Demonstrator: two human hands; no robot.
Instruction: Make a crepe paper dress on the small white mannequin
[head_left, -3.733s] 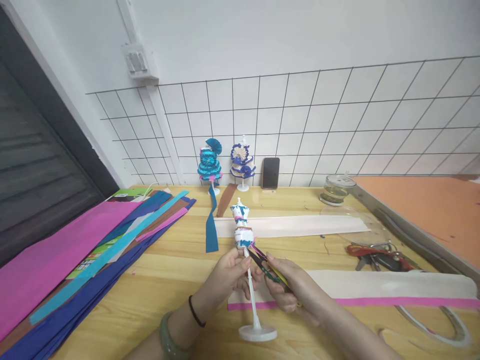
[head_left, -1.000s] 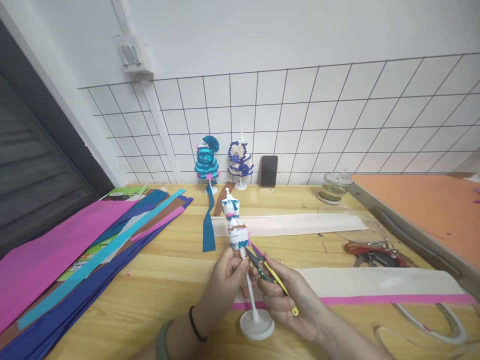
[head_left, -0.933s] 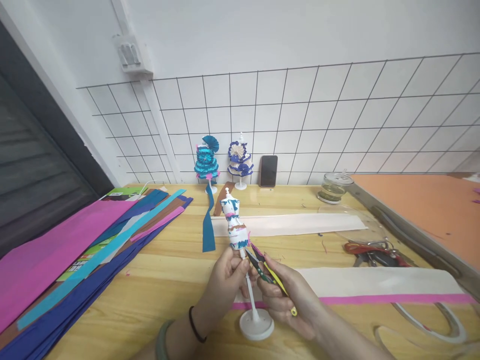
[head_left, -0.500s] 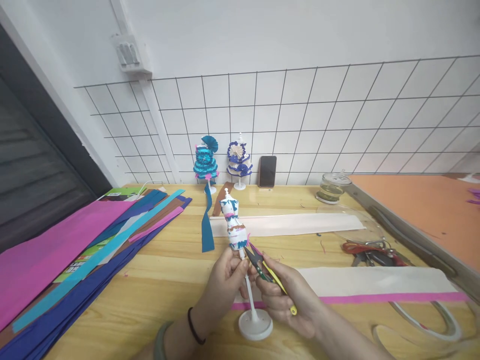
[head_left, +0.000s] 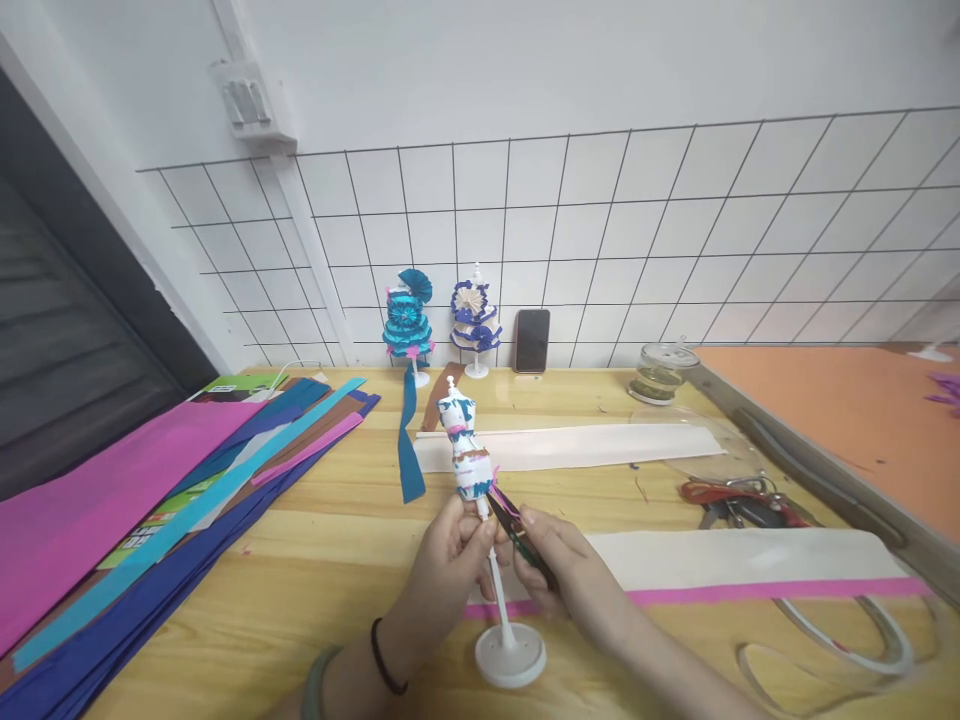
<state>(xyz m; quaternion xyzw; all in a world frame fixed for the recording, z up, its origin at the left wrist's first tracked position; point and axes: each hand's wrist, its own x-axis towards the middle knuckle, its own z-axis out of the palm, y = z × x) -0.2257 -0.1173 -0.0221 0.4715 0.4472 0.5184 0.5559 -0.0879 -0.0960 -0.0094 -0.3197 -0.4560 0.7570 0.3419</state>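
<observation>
A small white dress-form mannequin (head_left: 466,450), with scraps of teal, pink and brown stuck on its body, leans slightly left on a round white base (head_left: 511,655). My left hand (head_left: 454,560) pinches its stand just below the torso. In my right hand (head_left: 559,560) are small dark-bladed scissors (head_left: 517,522), their tips at the mannequin's lower right edge beside a thin pink scrap (head_left: 496,480). My fingers cover most of the scissor handles.
Coloured paper strips (head_left: 187,480) fan out on the left. Two decorated mannequins (head_left: 407,320), a phone (head_left: 532,341) and a glass teapot (head_left: 660,375) stand near the wall. Pale strips (head_left: 712,560), keys (head_left: 750,508) and a tape ring (head_left: 877,640) lie on the right.
The scissor blades have closed together, and my right hand has turned and tightened, hiding the yellow handle. My left hand keeps its hold on the stand. The view has shifted slightly.
</observation>
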